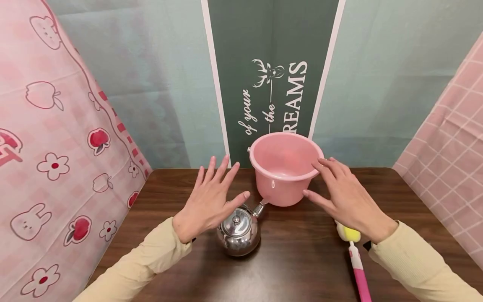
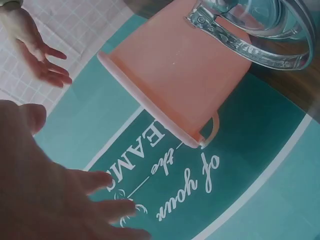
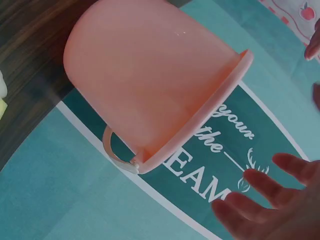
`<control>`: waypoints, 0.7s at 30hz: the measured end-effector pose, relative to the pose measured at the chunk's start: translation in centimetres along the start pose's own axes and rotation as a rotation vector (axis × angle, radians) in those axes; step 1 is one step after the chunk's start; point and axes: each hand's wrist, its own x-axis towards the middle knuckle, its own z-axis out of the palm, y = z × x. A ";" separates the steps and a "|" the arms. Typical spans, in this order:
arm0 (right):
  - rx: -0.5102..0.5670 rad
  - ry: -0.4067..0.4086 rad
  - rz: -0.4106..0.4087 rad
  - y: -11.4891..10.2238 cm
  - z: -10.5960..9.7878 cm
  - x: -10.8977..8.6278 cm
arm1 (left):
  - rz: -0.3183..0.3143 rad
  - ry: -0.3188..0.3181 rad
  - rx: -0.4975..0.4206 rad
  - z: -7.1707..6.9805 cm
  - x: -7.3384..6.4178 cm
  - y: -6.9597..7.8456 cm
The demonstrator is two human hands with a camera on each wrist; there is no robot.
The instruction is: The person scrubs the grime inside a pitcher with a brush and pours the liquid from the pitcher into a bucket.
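A pink plastic bucket point(image 1: 283, 193) stands upright at the back of the table; its handle hangs down behind the rim in the right wrist view. In front of it, slightly left, sits a shiny metal kettle point(image 1: 239, 240) with its lid on and its spout towards the bucket. My left hand point(image 1: 211, 201) is spread, holding nothing, and covers part of the kettle in the head view. Its fingers are straight. Beside the bucket's right side is my right hand point(image 1: 349, 197), fingers extended and holding nothing; the wrist views show it apart from the bucket.
A brush with a yellow and white sponge head and a pink and white handle point(image 1: 361, 281) lies by the right forearm. The brown wooden table point(image 1: 294, 260) is bounded by a teal and green cloth point(image 1: 166, 92) behind and pink cloths at both sides.
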 end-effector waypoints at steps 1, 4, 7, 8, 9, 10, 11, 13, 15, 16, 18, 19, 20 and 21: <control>0.008 0.037 -0.014 -0.1 0.0 0.1 | 0.024 0.018 -0.009 -0.1 -0.1 -0.1; 0.022 0.158 -0.061 -0.3 -0.1 0.2 | 0.123 0.126 -0.052 -0.3 -0.3 -0.4; 0.049 0.272 -0.098 -0.6 -0.2 0.1 | 0.234 0.277 -0.126 -0.5 -0.5 -0.8; 0.062 0.305 -0.106 -0.7 -0.2 0.1 | 0.265 0.325 -0.160 -0.4 -0.6 -1.1; 0.081 0.340 -0.116 -0.8 -0.2 0.0 | 0.289 0.367 -0.201 -0.3 -0.8 -1.3; 0.099 0.371 -0.122 -1.0 -0.2 -0.1 | 0.305 0.402 -0.240 -0.2 -0.9 -1.5; 0.120 0.401 -0.126 -1.2 -0.2 -0.2 | 0.314 0.433 -0.278 0.0 -1.0 -1.7; 0.166 0.455 -0.122 -1.7 -0.1 -0.3 | 0.300 0.479 -0.342 0.4 -1.3 -2.1; 0.206 0.510 -0.108 -2.2 -0.1 -0.4 | 0.265 0.505 -0.391 0.9 -1.5 -2.5; 0.226 0.533 -0.097 -2.5 -0.1 -0.4 | 0.242 0.512 -0.407 1.1 -1.6 -2.6; 0.269 0.575 -0.075 -3.0 0.0 -0.4 | 0.191 0.512 -0.439 1.7 -1.7 -3.0; 0.291 0.588 -0.061 -3.3 0.1 -0.5 | 0.164 0.507 -0.455 2.0 -1.8 -3.2; 0.307 0.597 -0.049 -3.6 0.2 -0.5 | 0.141 0.499 -0.473 2.4 -1.8 -3.3; 0.326 0.601 -0.040 -3.8 0.3 -0.5 | 0.119 0.493 -0.487 2.8 -1.9 -3.5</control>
